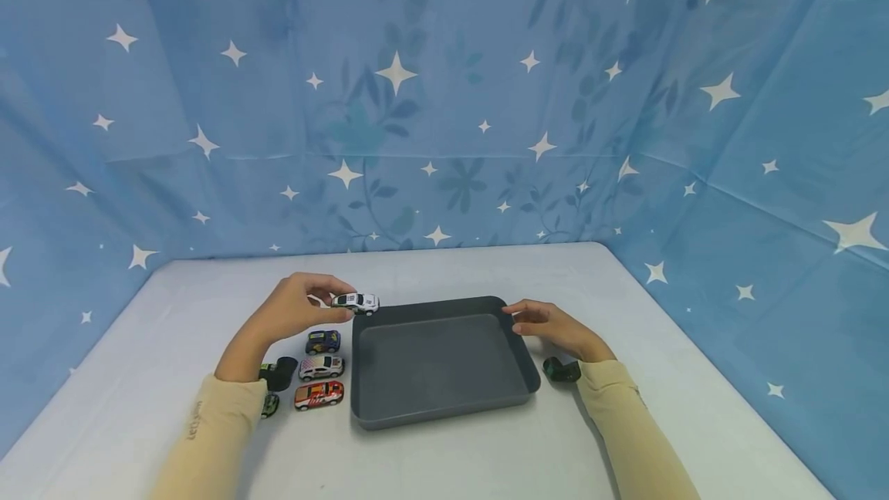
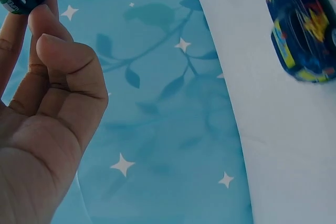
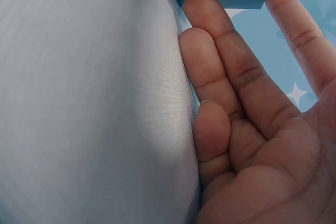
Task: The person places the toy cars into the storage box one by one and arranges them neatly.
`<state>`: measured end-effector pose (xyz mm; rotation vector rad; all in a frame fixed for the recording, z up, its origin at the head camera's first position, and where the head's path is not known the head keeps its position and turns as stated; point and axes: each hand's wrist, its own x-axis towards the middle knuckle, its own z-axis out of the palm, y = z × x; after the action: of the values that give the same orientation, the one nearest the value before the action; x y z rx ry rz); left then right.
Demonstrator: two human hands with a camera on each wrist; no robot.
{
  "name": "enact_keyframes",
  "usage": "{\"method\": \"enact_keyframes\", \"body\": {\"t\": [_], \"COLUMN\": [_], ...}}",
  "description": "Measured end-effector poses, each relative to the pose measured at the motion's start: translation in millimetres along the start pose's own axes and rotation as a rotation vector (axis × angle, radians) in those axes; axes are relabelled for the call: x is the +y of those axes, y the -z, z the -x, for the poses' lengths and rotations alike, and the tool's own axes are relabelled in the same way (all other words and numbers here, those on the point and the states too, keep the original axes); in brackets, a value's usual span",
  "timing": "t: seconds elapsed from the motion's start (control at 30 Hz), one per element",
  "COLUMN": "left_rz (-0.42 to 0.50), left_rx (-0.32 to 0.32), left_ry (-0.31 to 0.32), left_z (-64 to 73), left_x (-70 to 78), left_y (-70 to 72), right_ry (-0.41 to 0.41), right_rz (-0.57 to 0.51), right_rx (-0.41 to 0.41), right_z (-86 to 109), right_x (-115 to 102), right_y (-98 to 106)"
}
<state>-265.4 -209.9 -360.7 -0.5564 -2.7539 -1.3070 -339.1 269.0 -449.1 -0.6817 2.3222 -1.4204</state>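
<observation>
One green toy car (image 1: pixel 271 406) showed partly behind the left sleeve (image 1: pixel 215 434), lower left of the frame. Next, a blue toy car (image 1: pixel 322 342), a pale toy car (image 1: pixel 322 366) and a red toy car (image 1: pixel 319 395) stood in a column on the worktop (image 1: pixel 472 457), below the left hand (image 1: pixel 295 305). Its fingers pinched a white toy car (image 1: pixel 359 303) by the upper-left corner of the grey tray (image 1: pixel 444 369), lower centre. Farther right, the right hand (image 1: pixel 552 326) touched the tray's upper-right edge; whether its fingers gripped it, I could not tell.

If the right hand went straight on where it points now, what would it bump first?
The tray, most likely: the right hand seems to be at its edge, though depth is hard to judge.
</observation>
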Motion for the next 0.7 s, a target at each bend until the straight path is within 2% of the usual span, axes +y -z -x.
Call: {"method": "enact_keyframes", "body": {"t": [0.23,0.7], "left_rz": [0.015,0.122], "left_rx": [-0.007,-0.012], "left_ry": [-0.033,-0.072], "left_z": [-8.3,-23.5], "left_x": [4.6,19.7], "left_y": [-5.6,-21.1], "right_ry": [0.003,0.011], "right_rz": [0.013,0.003], "right_rx": [0.001,-0.004], "right_z": [0.0,-1.5], "right_x": [0.5,2.9], "right_y": [0.4,1.4]}}
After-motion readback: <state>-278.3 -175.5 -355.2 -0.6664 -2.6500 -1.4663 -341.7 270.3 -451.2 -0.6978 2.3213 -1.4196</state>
